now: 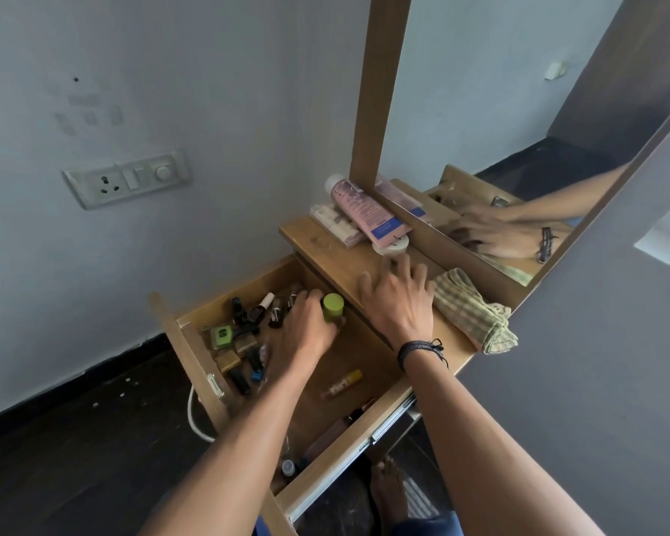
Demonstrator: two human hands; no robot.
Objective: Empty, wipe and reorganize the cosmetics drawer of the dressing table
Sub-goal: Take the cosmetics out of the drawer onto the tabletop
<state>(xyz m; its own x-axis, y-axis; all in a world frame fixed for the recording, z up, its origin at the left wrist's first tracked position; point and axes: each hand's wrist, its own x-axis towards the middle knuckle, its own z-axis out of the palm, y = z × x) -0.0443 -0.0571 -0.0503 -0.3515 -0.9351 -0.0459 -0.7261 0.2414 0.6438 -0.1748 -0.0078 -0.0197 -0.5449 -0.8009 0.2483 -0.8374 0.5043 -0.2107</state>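
Green-capped bottle [333, 308] is grasped by the left hand [311, 326]; right hand [397, 299] spreads released over tabletop [318, 234]; lifting could topple neighbouring polish bottles [240, 311].

I see a switch plate [126, 179] on the pale wall [209, 90]; well below it, a white cable [193, 417] loops over the dark floor [74, 439].
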